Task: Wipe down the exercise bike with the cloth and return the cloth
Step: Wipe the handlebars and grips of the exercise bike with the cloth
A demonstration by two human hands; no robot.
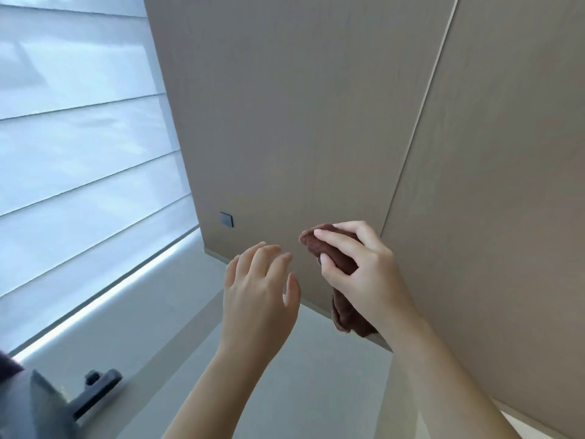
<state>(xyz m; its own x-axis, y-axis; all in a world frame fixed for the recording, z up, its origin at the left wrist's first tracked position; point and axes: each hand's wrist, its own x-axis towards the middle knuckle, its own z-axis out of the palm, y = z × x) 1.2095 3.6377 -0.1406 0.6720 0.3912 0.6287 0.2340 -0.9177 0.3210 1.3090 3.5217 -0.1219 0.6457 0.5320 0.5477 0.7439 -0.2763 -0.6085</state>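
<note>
A dark brown cloth (335, 255) is bunched in my right hand (364, 270), whose fingers and thumb curl round it; its loose end hangs below my wrist. My left hand (259, 286) hovers just left of the cloth with relaxed, spread fingers, holding nothing. Both hands are raised in front of a beige wall. Only a dark grey part of the exercise bike (91, 394) shows at the lower left, blurred and well away from both hands.
A beige panelled wall (300, 122) fills the centre and right, with a small grey switch plate (226, 219). A white pleated window blind (79, 137) covers the left. Pale floor (190, 312) lies below.
</note>
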